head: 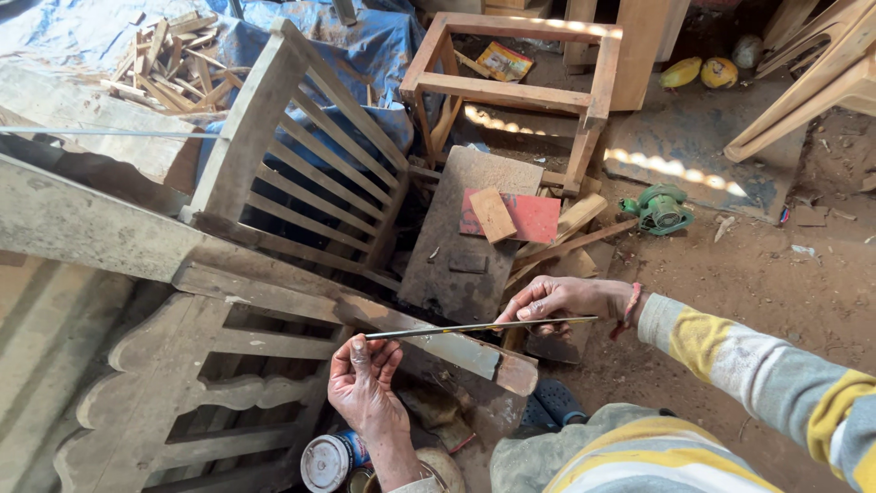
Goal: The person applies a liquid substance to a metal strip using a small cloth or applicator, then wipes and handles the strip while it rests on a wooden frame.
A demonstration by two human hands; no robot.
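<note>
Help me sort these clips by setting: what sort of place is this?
Most likely a carpentry or furniture workshop: an unfinished wooden frame, slatted wooden panels, a pile of offcuts and a green power tool lie on the dirt floor.

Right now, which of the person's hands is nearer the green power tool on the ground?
Right. The right hand grips the far end of the thin metal strip, below-left of the green power tool. The left hand holds the strip's other end, much farther away.

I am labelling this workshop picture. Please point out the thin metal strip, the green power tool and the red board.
thin metal strip [474, 327], head view, its middle between the hands.
green power tool [662, 210], head view, its round body.
red board [537, 219], head view, its bare right part.
</note>
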